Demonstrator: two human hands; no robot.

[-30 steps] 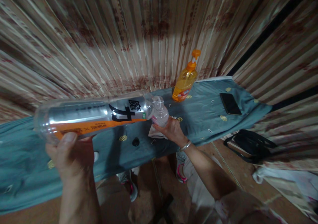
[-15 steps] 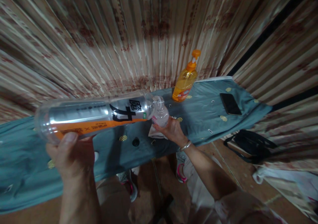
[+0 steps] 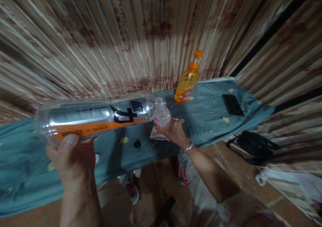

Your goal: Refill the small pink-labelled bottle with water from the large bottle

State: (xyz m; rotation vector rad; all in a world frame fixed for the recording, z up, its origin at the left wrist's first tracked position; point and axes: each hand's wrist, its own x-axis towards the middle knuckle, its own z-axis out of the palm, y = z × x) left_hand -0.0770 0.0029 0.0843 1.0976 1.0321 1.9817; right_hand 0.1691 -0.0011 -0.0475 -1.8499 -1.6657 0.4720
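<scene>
My left hand [image 3: 72, 160] is wrapped round the base end of a large clear plastic bottle [image 3: 100, 114] with a silver and orange label. The bottle lies almost level in the air, its neck pointing right. Its mouth meets the top of a small clear bottle [image 3: 163, 117], which my right hand [image 3: 176, 132] grips and holds up. Whether liquid runs between the two I cannot tell. Below the small bottle, a pale folded cloth [image 3: 158, 135] lies on the table. A dark round cap [image 3: 137, 144] rests to its left.
An orange pump bottle [image 3: 187, 82] stands at the back of the table with the teal cloth [image 3: 201, 119]. To its right lies a black phone [image 3: 232, 105]. A black bag [image 3: 254, 146] is on the floor at the right. Pleated curtains [image 3: 141, 35] hang behind.
</scene>
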